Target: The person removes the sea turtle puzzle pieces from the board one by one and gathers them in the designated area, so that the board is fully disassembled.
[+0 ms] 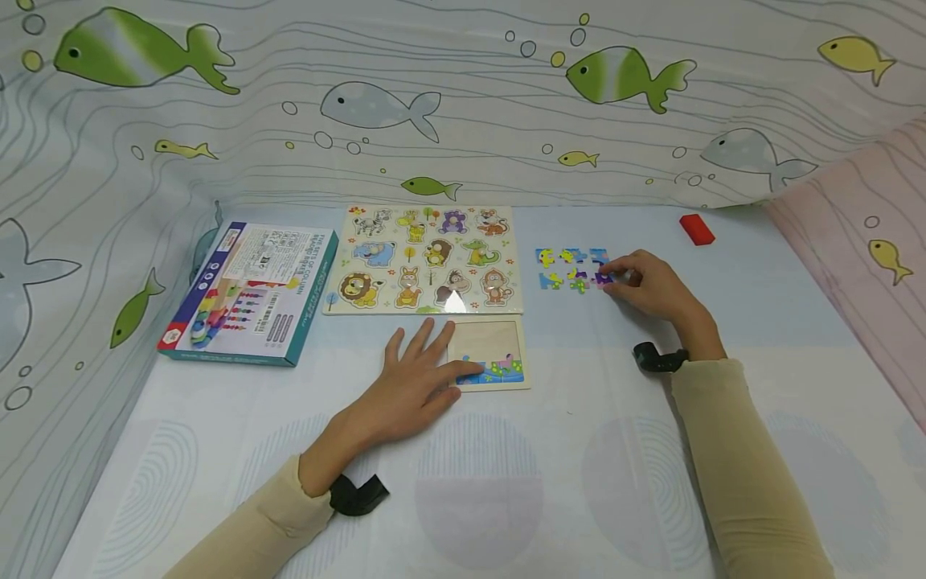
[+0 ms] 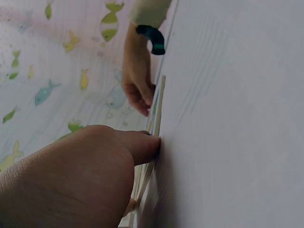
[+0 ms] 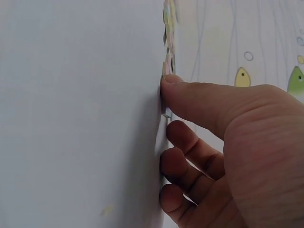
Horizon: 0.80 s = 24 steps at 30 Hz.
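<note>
My left hand [image 1: 405, 394] lies with fingers spread over the left side of a small wooden puzzle tray [image 1: 526, 354]. Its bottom row holds joined blue, green and pink jigsaw pieces [image 1: 506, 368], partly hidden by a finger. In the left wrist view the thumb [image 2: 145, 147] touches the tray's edge. To the right, my right hand [image 1: 654, 289] pinches a purple jigsaw piece [image 1: 603, 279] at the end of two rows of loose pieces [image 1: 577, 284]. The right wrist view shows the thumb [image 3: 178, 95] against that piece, the other fingers curled below it.
Behind the tray lies a larger animal puzzle board [image 1: 427, 265]. A teal-edged box [image 1: 253, 293] with a printed label is at the left. At the back right sits a red block [image 1: 697, 229]. A fish-patterned cloth [image 1: 492, 153] rises along the table's back.
</note>
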Motion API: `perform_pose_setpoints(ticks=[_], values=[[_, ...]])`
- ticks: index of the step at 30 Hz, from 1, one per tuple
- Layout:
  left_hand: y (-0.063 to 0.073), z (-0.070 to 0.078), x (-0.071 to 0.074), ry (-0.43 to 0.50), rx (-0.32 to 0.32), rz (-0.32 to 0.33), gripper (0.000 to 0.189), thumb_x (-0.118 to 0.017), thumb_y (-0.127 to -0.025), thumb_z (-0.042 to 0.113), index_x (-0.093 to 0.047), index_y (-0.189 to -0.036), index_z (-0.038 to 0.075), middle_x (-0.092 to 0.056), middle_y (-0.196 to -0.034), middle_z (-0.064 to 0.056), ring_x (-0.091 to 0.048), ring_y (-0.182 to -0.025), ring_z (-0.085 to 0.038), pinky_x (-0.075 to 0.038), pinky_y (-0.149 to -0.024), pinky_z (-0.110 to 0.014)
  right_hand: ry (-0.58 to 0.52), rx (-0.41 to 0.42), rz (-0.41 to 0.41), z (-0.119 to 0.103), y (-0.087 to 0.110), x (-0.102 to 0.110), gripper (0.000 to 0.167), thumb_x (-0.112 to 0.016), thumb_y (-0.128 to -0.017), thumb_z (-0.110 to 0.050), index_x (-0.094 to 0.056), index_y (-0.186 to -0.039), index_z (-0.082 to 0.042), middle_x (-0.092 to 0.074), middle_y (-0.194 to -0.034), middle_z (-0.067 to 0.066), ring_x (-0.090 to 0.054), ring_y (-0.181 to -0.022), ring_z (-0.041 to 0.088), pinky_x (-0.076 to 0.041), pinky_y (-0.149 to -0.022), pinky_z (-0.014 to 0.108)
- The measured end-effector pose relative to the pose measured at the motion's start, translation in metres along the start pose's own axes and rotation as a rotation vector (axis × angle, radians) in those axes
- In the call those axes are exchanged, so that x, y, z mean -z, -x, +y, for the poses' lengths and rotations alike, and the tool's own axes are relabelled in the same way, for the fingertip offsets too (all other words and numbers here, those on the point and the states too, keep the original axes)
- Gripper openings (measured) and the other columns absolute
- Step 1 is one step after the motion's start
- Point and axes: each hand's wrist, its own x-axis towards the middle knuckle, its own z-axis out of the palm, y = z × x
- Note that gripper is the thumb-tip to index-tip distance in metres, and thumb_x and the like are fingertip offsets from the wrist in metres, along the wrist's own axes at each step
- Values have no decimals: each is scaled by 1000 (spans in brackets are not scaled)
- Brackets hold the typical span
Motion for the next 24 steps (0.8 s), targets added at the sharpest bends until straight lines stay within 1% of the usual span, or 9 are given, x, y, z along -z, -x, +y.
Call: perform_pose_setpoints(ticks=[5,18,24], values=[[0,0,0,2,-2,2,40,-53,-104,33,-57,-143,39,-20,-170,-15,-5,-159,-42,0,-119,-73,-1,-5,0,2,0,-1,37,-69,-97,-19,-67,-132,-10,-55,-118,15,-47,-100,30,-42,-79,39],[0,0,0,-1,-2,3,40,-53,-104,33,-57,-143,39,-20,-170,-16,-6,-159,-43,0,-119,-73,-9,16,8,4,-1,-1,36,-69,-96,-19,-68,-131,-9,-56,-117,16,-48,-99,30,-42,-79,39],[0,0,0,-5,-5,9,40,-54,-104,33,-57,-143,39,-21,-170,-16,-6,-159,-43,-1,-118,-73,-10,3,5,4,-1,-1,36,-69,-97,-19,-67,-132,-9,-55,-117,15,-48,-100,30,-42,-79,38]])
